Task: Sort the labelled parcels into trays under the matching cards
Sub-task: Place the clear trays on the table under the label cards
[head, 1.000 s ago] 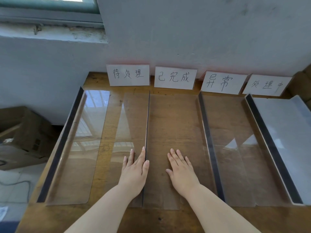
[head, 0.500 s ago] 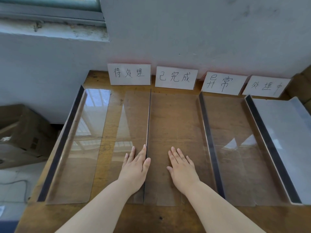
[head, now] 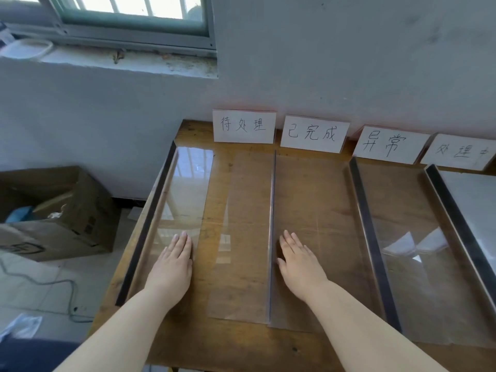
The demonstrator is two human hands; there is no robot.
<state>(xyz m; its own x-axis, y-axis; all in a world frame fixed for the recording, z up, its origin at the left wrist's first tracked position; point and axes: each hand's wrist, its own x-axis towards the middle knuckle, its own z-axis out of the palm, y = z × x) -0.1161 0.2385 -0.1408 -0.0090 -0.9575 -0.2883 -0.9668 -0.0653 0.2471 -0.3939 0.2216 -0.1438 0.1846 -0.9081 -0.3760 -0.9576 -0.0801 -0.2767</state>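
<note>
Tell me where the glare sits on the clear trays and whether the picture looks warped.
Head view: the barred window reflects as glare on the leftmost clear plastic tray, with smaller white patches on the third clear tray; head view, wide-angle: the dark tray walls splay outward toward the edges; the white handwritten cards read sharp.

We faced a wooden table (head: 214,345) against a grey wall (head: 349,63); daylight entered a barred window (head: 134,9), and a cardboard box (head: 67,224) sat on the floor (head: 40,291).
</note>
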